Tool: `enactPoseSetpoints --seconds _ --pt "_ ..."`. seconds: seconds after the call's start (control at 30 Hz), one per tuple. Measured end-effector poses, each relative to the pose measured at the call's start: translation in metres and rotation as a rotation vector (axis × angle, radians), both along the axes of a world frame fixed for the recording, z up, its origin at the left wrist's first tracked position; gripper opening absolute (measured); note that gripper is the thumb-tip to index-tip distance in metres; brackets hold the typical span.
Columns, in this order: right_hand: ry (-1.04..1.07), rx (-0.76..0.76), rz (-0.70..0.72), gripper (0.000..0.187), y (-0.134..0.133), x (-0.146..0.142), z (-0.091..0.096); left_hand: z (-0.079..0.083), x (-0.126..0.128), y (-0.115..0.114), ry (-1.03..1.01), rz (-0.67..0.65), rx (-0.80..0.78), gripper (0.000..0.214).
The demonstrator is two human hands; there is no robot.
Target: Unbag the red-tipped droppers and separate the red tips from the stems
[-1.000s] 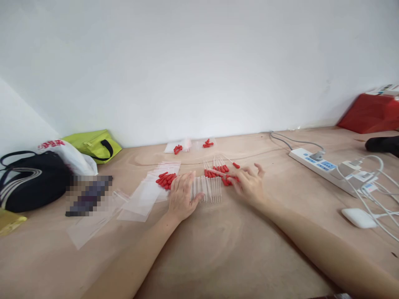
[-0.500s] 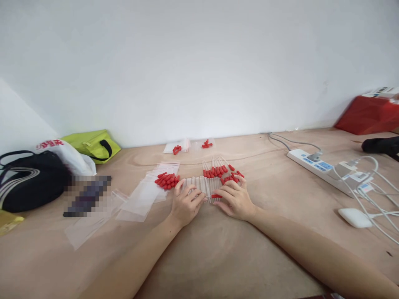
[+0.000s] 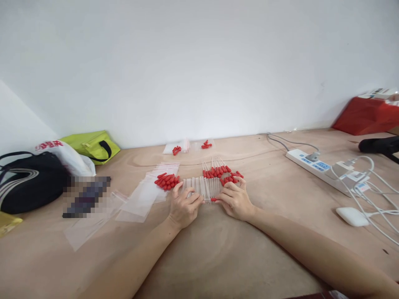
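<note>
A row of clear thin tubes [image 3: 202, 187] lies on the wooden table [image 3: 218, 253] between my hands. My left hand [image 3: 183, 206] rests at the row's left end, fingers pinched on a clear tube. My right hand [image 3: 234, 200] pinches a small red cap [image 3: 213, 199] at the near end of that tube. Loose red caps [image 3: 229, 177] and capped tubes [image 3: 215, 169] lie just beyond my right hand. Another pile of red caps [image 3: 167, 180] lies left of the row, on small clear zip bags [image 3: 146, 196].
Two filled bags with red caps [image 3: 190, 145] lie near the wall. A black bag [image 3: 29, 182], white plastic bag [image 3: 67, 155] and green pouch [image 3: 92, 145] sit at the left. A power strip [image 3: 324, 170] with cables, a white mouse-like device [image 3: 352, 216] and a red box [image 3: 368, 116] are at the right.
My right hand came back from the loose caps toward me with one red cap and met my left hand at the near edge of the tube row. My left hand curled its fingers.
</note>
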State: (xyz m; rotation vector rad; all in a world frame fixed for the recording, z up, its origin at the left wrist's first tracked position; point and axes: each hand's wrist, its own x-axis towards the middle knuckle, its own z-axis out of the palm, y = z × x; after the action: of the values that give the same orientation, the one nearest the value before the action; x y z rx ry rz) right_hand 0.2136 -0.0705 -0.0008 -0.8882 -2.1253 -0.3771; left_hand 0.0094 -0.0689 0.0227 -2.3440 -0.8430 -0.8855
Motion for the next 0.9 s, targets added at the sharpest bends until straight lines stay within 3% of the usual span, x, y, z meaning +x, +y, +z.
enactPoseSetpoints --seconds 0.3,0.57,0.9 --pt "-0.075 -0.020 0.009 0.015 -0.002 0.003 0.000 0.001 -0.001 -0.001 0.002 -0.010 -0.032 0.018" --pt "0.031 -0.036 0.050 0.014 -0.006 0.009 0.003 0.000 -0.004 -0.001 -0.040 -0.032 0.025 0.018" --pt "0.344 -0.135 -0.259 0.021 0.017 0.028 0.010 -0.019 -0.022 0.026 -0.197 0.191 -0.106 0.029"
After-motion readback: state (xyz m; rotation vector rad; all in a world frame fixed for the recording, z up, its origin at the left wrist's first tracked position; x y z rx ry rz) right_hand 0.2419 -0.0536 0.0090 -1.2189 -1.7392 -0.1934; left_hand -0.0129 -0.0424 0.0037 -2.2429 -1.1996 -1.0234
